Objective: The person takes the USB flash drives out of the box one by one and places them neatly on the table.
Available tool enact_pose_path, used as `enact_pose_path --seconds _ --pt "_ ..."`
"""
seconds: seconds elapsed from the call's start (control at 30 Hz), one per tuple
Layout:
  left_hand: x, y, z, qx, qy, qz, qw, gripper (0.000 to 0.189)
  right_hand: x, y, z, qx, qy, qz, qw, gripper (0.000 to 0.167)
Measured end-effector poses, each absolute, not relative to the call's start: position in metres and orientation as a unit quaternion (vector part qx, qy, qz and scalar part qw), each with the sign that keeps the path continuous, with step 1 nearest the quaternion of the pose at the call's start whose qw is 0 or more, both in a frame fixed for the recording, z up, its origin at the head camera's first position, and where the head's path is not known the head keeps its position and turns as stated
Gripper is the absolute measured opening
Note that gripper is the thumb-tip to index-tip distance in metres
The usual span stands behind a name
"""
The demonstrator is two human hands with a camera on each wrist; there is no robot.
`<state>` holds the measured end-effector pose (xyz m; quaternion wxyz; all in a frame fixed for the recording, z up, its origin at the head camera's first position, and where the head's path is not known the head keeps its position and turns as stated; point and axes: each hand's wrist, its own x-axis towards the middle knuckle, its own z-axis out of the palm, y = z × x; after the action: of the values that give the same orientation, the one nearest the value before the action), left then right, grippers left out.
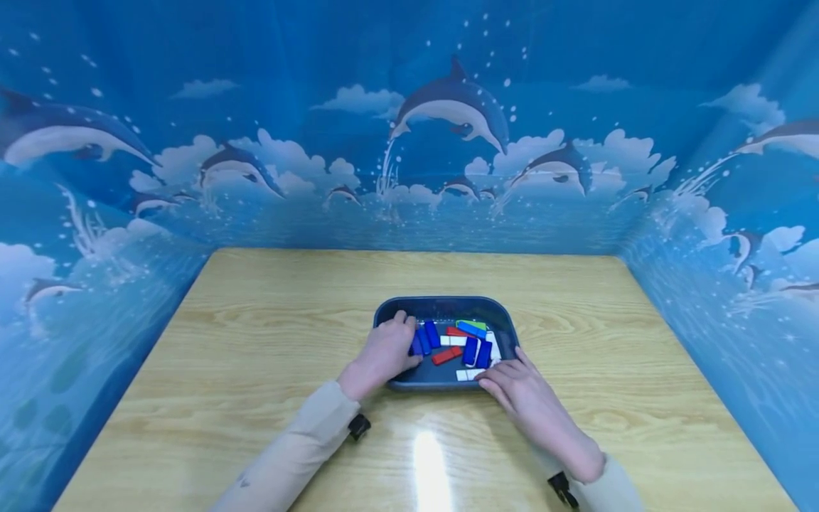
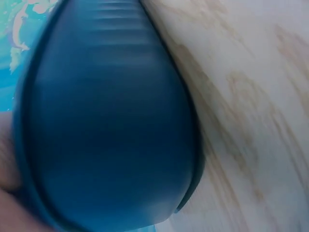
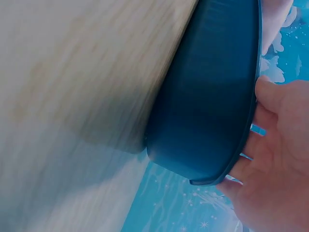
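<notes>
A dark blue tray (image 1: 441, 386) holds several small flat rectangular pieces. My left hand (image 1: 384, 348) reaches over the tray's left side, with fingers at the far end and thumb at the near end of a blue piece (image 1: 416, 345), pinching it. Two more blue pieces (image 1: 431, 334) stand beside it in a row. My right hand (image 1: 527, 395) is at the front right corner, its fingers over the rim near a white piece (image 1: 469, 375). In the right wrist view the right thumb (image 3: 270, 94) lies at the tray's rim, and the spread fingers pass behind it.
Other pieces in the tray are red (image 1: 446, 355), white (image 1: 453, 341), light blue (image 1: 472, 329) and green (image 1: 478, 324). Two dark blue ones (image 1: 470, 350) lie at the right. The tray stands on a wood-grain table (image 1: 288, 320) enclosed by dolphin-print curtains (image 1: 409, 213).
</notes>
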<state>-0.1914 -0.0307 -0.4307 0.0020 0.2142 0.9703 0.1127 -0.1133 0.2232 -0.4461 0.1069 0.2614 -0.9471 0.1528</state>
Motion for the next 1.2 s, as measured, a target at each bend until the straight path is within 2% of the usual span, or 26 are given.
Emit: enact_pose_path --seconds 0.13,0.23,0.43,0.6,0.7,1.03,1.2 --pt "-0.188 -0.036 -0.423 0.193 0.964 0.184 -0.016 0.056 -0.113 0.223 -0.446 0.27 -0.943 0.152 0.125 0.013" --pt "-0.185 -0.046 -0.413 0.181 0.955 0.23 -0.051 0.057 -0.112 0.222 -0.445 0.275 -0.937 0.163 0.143 0.01" --pt "-0.182 -0.077 -0.4 0.15 0.933 0.308 -0.115 0.057 -0.113 0.221 -0.445 0.287 -0.925 0.16 0.188 0.006" --pt "-0.187 -0.108 -0.402 0.156 0.913 0.344 -0.153 0.058 -0.113 0.22 -0.445 0.287 -0.925 0.15 0.199 0.008" --pt "-0.19 -0.125 -0.408 0.156 0.912 0.353 -0.143 0.059 -0.113 0.22 -0.445 0.285 -0.926 0.148 0.199 0.008" --pt "-0.196 -0.179 -0.435 0.091 0.936 0.337 -0.046 0.056 -0.113 0.22 -0.446 0.284 -0.925 0.144 0.208 0.007" --pt "-0.195 -0.199 -0.446 0.089 0.947 0.308 -0.026 0.055 -0.112 0.22 -0.446 0.285 -0.924 0.145 0.212 0.006"
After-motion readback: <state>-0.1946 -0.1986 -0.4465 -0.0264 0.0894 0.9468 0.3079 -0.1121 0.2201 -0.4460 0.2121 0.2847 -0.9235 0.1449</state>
